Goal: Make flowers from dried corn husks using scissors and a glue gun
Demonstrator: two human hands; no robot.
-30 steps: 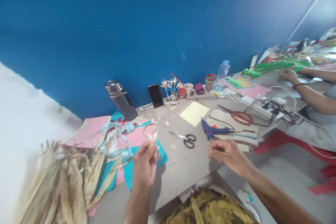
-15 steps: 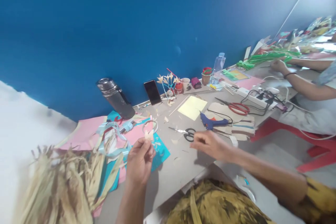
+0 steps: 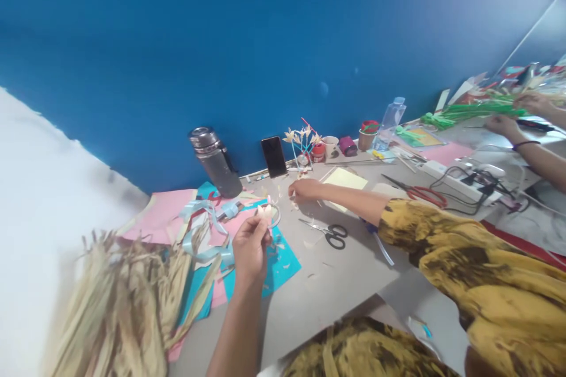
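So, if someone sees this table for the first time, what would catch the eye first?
Probably the broad blue wall behind the table, then the bundle of dry, straw-coloured strips at the near left. Next, perhaps, the yellow, dark-patterned sleeve at the right, with the right hand out near the phone. Near the centre, the left hand holds a small pale piece.

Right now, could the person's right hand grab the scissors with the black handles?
Probably yes. The right hand is close by, just past the blades, and nothing seems to cover the black-handled scissors or block the way to them.
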